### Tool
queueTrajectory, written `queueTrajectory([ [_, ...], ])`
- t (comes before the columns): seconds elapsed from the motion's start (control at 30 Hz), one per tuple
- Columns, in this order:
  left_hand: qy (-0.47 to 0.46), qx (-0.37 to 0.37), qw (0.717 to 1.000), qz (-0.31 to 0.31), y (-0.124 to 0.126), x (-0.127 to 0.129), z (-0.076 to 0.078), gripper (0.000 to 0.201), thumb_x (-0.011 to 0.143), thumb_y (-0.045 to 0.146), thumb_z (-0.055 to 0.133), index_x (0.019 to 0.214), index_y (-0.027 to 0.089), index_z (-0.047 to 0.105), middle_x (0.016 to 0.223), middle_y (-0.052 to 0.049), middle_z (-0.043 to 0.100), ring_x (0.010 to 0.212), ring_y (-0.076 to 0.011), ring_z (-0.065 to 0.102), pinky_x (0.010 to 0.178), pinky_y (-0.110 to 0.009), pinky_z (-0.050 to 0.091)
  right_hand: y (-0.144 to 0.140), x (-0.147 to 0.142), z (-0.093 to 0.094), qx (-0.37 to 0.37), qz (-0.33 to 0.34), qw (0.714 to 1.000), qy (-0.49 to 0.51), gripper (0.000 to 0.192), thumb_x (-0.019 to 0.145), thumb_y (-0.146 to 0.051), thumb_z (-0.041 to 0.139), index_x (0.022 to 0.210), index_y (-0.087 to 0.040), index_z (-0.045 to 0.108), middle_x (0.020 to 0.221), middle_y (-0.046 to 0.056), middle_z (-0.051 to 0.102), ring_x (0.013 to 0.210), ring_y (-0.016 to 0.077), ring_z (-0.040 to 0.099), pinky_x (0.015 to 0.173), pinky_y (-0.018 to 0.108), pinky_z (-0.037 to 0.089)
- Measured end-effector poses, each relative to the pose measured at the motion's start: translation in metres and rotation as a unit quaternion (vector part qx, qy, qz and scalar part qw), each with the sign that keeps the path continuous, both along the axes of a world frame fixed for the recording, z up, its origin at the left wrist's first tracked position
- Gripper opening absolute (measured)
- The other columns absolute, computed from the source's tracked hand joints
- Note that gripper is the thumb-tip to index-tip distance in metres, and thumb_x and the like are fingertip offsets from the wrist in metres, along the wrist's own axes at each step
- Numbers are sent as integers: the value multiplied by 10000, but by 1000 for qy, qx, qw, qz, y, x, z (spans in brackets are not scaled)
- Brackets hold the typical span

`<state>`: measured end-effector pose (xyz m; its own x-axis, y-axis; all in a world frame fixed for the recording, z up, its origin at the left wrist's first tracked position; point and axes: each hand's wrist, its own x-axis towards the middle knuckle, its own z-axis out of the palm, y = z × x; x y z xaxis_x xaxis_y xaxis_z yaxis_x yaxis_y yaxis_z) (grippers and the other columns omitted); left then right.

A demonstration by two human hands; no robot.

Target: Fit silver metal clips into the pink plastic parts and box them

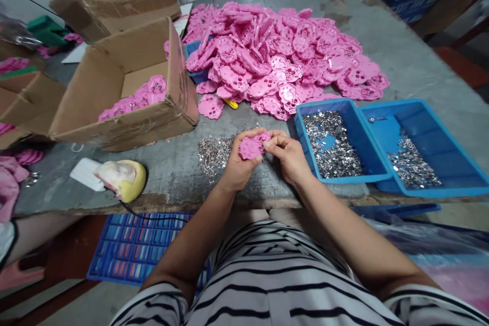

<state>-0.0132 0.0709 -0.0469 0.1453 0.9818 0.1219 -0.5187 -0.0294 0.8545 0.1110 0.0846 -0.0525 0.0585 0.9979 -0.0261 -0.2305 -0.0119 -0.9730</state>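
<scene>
- At the table's near edge, my left hand (237, 165) grips a pink plastic plate (250, 146) just above the loose metal clips (214, 153).
- My right hand (288, 155) pinches its right rim; whether it holds a clip, I cannot tell.
- I judge a clip-fitting step: next needs precise seating.
- Beyond: blue clip trays (376, 175), the pink pile (282, 58).

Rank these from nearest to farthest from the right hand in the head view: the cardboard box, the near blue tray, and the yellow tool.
From the right hand:
1. Near blue tray, just to its right.
2. Cardboard box, off to the left.
3. Yellow tool, far left at the table's front edge.
</scene>
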Motion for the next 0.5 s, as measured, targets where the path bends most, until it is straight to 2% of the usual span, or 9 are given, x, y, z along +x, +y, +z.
queueTrajectory([
  [0.5,20,25,999,12,0,1,-4,414,658,241,809,1014,270,599,1200,-31,624,1236,-212,511,1107,-405,307,-1,-2,-7,39,-7,997,-63,270,678,-416,734,585,-213,582,940,48,579,953,215,560,936,412,415],
])
